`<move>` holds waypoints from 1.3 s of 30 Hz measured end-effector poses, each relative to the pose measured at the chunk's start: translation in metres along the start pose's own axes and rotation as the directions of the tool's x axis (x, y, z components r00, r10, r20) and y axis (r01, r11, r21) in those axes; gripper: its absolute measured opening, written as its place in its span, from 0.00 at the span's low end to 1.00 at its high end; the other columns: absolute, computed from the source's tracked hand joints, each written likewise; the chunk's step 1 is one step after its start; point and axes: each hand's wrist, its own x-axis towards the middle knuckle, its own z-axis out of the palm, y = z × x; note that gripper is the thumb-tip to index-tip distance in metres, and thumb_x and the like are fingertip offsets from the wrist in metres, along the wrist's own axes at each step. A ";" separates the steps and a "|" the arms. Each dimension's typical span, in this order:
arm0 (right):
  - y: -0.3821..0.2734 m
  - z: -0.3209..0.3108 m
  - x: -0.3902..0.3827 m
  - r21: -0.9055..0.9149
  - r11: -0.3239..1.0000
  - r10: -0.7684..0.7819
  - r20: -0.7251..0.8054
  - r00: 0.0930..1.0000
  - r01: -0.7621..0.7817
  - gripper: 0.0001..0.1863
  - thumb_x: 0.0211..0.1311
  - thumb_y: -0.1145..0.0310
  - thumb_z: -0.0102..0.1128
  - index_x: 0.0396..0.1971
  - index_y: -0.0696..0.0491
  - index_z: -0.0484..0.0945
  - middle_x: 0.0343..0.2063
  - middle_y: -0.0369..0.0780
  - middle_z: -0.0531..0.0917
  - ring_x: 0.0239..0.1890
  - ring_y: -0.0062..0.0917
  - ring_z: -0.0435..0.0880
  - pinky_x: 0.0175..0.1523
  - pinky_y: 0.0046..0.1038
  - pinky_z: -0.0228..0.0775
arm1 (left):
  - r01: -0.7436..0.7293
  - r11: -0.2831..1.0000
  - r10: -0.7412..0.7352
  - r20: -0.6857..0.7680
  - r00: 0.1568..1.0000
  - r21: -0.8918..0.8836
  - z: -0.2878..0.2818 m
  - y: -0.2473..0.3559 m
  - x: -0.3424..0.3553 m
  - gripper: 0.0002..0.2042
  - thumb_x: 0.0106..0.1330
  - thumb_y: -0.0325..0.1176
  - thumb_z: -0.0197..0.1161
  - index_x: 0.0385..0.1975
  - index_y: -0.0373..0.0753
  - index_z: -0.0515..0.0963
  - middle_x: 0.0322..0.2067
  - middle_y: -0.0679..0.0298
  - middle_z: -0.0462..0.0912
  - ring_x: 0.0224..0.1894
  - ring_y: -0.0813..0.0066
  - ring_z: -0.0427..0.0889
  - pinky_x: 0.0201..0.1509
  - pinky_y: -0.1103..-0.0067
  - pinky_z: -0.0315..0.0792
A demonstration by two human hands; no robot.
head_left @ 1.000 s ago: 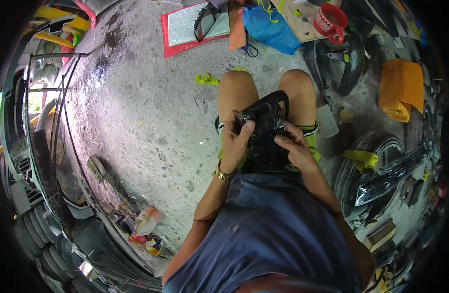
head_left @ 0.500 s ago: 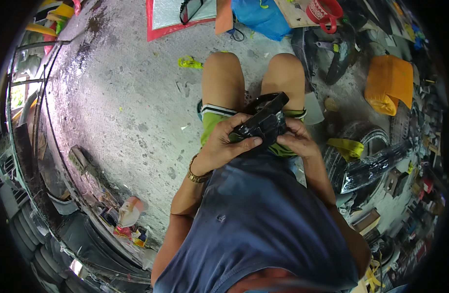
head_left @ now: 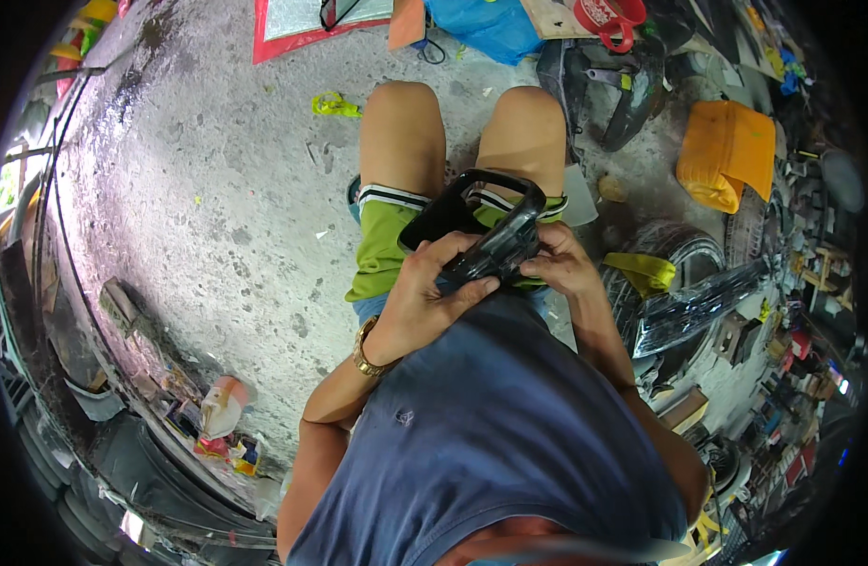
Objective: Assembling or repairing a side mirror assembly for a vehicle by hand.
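A glossy black plastic housing [head_left: 521,219] with a wide, rounded frame-like opening is held above my lap. Through the opening show my green shorts [head_left: 382,247] and part of a thigh. My left hand [head_left: 436,297], with a gold-coloured watch [head_left: 365,347] on the wrist, grips the near left part of the housing, thumb on the near face and fingers behind. At the near right end, my right hand [head_left: 563,266] has its fingers and thumb pressed against the housing. Whether a small piece lies between those right fingertips I cannot make out.
To the right lie a tyre [head_left: 684,247], a plastic-wrapped black part [head_left: 703,307] and an orange-yellow container [head_left: 726,156]. A red mug [head_left: 609,17] stands on a board ahead. A blue bag [head_left: 486,26] and a crumpled yellow-green scrap [head_left: 335,105] are on the concrete floor.
The housing has been turned in my hands, so its opening now faces up toward me. Both hands stay on it. The whole view has shifted slightly.
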 end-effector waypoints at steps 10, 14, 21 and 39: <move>-0.016 -0.002 -0.002 -0.117 0.993 0.008 0.010 1.000 -0.006 0.19 0.53 0.78 0.68 0.48 0.58 0.79 0.40 0.33 0.81 0.42 0.14 0.77 0.46 0.19 0.69 | -0.057 0.996 0.055 0.045 0.997 0.061 0.009 -0.002 0.001 0.15 0.58 0.28 0.69 0.44 0.32 0.76 0.32 0.58 0.78 0.36 0.67 0.77 0.43 0.76 0.70; -0.010 -0.007 0.000 -0.060 0.995 -0.078 -0.038 0.996 0.075 0.20 0.58 0.64 0.66 0.45 0.62 0.78 0.46 0.43 0.79 0.47 0.25 0.79 0.53 0.29 0.70 | -0.087 0.990 0.093 -0.050 0.994 0.112 0.026 -0.001 0.002 0.17 0.57 0.27 0.70 0.45 0.32 0.75 0.31 0.56 0.75 0.34 0.60 0.76 0.41 0.73 0.70; -0.005 -0.022 0.007 0.092 0.995 -0.033 -0.031 0.999 0.036 0.19 0.55 0.80 0.62 0.49 0.61 0.77 0.46 0.38 0.82 0.50 0.23 0.79 0.58 0.27 0.68 | -0.081 0.982 0.095 -0.080 0.992 0.173 0.027 -0.003 0.007 0.18 0.57 0.30 0.69 0.46 0.32 0.73 0.32 0.54 0.73 0.36 0.54 0.74 0.41 0.70 0.69; -0.040 0.050 0.038 -0.110 0.991 0.052 -0.184 0.982 -0.073 0.13 0.59 0.78 0.63 0.44 0.61 0.77 0.44 0.34 0.75 0.48 0.17 0.73 0.56 0.21 0.64 | 0.026 0.976 -0.033 -0.029 0.999 -0.218 -0.021 -0.011 0.000 0.14 0.62 0.27 0.67 0.44 0.34 0.73 0.30 0.65 0.73 0.34 0.79 0.68 0.39 0.80 0.66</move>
